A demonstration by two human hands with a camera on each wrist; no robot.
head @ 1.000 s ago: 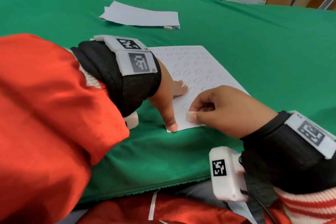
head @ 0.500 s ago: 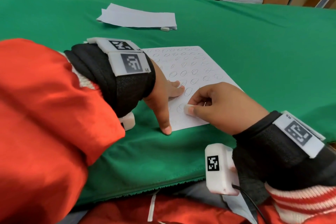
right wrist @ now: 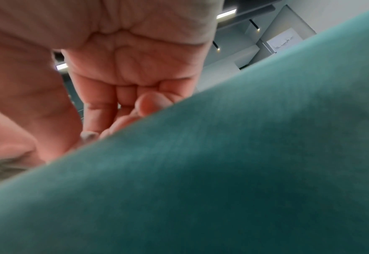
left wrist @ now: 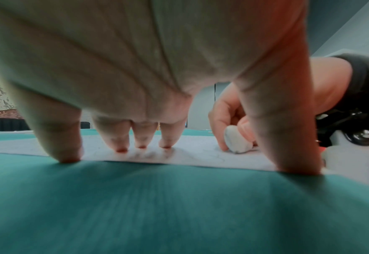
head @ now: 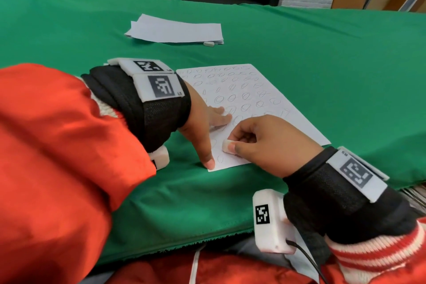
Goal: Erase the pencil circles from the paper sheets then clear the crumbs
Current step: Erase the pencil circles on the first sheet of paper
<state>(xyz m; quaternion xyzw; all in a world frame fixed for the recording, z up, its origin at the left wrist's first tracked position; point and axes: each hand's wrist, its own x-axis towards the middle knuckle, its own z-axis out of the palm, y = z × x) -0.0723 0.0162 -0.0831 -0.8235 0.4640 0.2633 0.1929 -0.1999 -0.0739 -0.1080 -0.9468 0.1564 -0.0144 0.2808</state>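
Paper pinned under spread left hand, right hand beside it pinching eraser against the sheet.

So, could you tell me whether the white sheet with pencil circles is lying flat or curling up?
Flat: the white sheet with pencil circles lies spread on the green cloth, the left hand pressing its near edge.

I read little here — "LS" printed small on the left wrist marker plate, "RS" on the right wrist marker plate. The other marks are coded squares — not legible text.
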